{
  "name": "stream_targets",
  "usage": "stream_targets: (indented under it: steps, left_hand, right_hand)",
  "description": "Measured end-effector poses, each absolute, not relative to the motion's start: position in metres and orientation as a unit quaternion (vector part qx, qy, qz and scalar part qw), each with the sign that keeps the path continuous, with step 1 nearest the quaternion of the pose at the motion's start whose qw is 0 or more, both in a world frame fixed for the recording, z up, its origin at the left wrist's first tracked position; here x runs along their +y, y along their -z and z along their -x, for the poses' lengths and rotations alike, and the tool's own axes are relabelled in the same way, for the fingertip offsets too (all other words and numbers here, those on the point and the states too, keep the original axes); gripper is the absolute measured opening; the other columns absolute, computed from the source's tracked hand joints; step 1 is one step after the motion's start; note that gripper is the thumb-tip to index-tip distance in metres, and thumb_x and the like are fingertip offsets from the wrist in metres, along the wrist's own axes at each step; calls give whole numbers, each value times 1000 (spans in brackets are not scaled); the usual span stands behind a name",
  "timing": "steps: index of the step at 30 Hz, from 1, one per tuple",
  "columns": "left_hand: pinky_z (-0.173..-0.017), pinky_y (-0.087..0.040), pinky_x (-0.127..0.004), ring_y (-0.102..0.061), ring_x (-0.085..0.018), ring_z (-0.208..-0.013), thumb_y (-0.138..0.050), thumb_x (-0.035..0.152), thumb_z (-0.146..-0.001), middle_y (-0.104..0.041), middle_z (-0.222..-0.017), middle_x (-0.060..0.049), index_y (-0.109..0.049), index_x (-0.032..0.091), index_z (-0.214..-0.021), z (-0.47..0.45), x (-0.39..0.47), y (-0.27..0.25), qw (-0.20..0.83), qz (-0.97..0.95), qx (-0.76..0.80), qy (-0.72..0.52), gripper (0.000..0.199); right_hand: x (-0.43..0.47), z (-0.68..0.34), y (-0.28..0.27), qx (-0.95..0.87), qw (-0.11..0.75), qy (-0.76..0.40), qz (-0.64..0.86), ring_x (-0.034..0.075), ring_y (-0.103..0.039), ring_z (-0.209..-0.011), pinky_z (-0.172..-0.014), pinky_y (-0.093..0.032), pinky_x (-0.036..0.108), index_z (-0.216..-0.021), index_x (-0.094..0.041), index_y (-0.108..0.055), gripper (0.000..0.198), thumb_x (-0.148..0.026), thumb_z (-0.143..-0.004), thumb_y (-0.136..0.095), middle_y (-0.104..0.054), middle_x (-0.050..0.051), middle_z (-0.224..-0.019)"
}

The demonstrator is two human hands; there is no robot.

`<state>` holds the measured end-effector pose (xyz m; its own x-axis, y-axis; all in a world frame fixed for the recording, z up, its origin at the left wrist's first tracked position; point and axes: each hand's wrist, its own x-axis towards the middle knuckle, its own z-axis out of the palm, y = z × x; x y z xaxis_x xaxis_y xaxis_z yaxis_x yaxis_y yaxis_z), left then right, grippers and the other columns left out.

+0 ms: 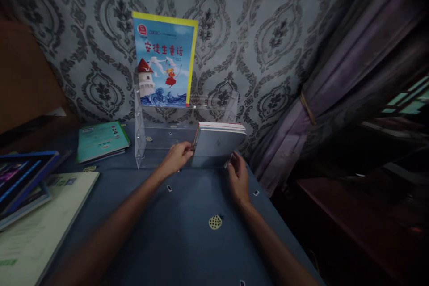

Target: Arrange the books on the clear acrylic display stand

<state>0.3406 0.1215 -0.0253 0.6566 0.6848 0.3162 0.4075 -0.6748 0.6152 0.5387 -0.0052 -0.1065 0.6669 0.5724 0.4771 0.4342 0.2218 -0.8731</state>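
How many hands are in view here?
2: the left hand at the left edge of the upright grey-faced books, and the right hand near their lower right corner. Both show plainly, though some fingers are partly hidden.

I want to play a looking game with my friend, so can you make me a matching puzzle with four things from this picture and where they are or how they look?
Things:
1. blue book with a yellow edge
2. grey-covered books
3. curtain
4. teal book

Clues:
A. purplish, tied with a band
B. lying left of the clear stand
C. between the left hand and right hand
D. standing up at the clear stand's back

Pairs: 1-D, 2-C, 3-A, 4-B
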Motion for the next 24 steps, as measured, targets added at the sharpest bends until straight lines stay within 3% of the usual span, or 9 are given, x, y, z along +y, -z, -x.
stream_targets:
  steps: [7,16,21,24]
  left_hand:
    - [-92,-53,-30,-72,-18,-99,-44,4,-88,-78,-104,-6,-71,17,-107,-320,128,38,280,-851,335,-291,35]
    - [-94,-50,-36,-68,-26,-107,-47,22,-95,-75,-111,-10,-70,21,-115,-325,97,24,188,-898,350,-191,30]
    - [-91,-48,-35,-68,-26,-105,-49,21,-94,-75,-107,-12,-70,20,-108,-332,85,20,150,-901,370,-172,26]
    - [-89,-48,-35,-69,-27,-102,-48,19,-93,-75,-102,-13,-70,18,-104,-335,83,20,141,-903,374,-159,24]
  right_hand:
    - [-2,-543,117,-405,676,-70,612,28,-56,-127,-110,-40,51,-135,-21,-52,53,-43,-86,-56,-58,14,-138]
    - [-2,-544,125,-373,656,-97,648,32,-63,-118,-101,-48,54,-138,-17,-51,64,-50,-83,-57,-64,18,-130]
    - [-6,-540,122,-410,638,-69,648,31,-62,-120,-98,-52,52,-149,-23,-41,68,-48,-87,-54,-63,14,-134]
    - [-6,-538,120,-428,636,-49,640,30,-63,-119,-96,-53,52,-147,-25,-45,63,-45,-87,-53,-66,12,-131]
